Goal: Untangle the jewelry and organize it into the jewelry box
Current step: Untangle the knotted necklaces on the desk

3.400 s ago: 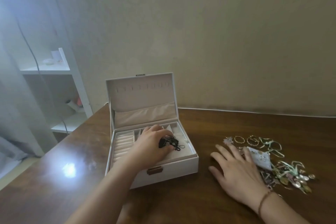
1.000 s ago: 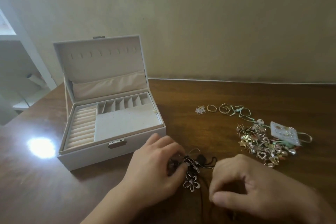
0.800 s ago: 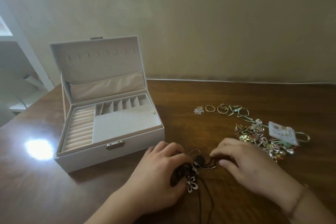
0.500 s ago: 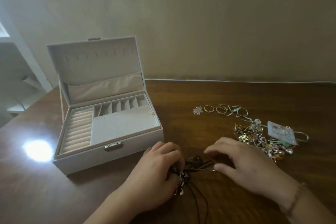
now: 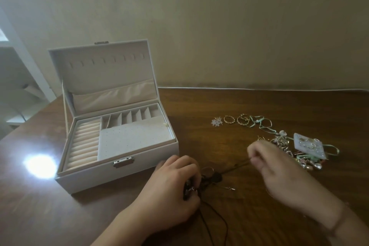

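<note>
A bright patch of glare [image 5: 40, 166] sits on the dark wooden table [image 5: 279, 106] out at 9 o'clock, and just right of it the white jewelry box [image 5: 117, 173] stands with its lid [image 5: 99, 70] tipped up and back toward 11 o'clock. Inside the tray, the ring rolls [image 5: 83, 144] fill the left side, a perforated earring panel [image 5: 133, 138] takes the near right, and a row of 6 small compartments [image 5: 129, 118] runs along the back; all of these look bare from here. Just off the box's near right corner, around 6 o'clock, the left hand [image 5: 169, 191] rests on the table with its fingers curled down over a dark tangled necklace [image 5: 209, 179], gripping the knotted cluster of charms. Thin black cords [image 5: 217, 223] trail from that knot toward the near edge, and a small metal clasp piece [image 5: 229, 188] lies on the wood just right of it. At about 4 o'clock the right hand [image 5: 279, 173] is blurred, its thumb and fingertips pinched on a strand [image 5: 237, 166] that stretches taut back to the knot. Farther out at 1 o'clock a clear flower earring [image 5: 216, 121] and 2 gold rings [image 5: 229, 119] lie in a row, with a mint green ribbon [image 5: 261, 124] looping away to the right. At 3 o'clock, just beyond the right hand, is the heap of mixed jewelry [image 5: 303, 158], with a pale earring card [image 5: 309, 146] lying on top of it
</note>
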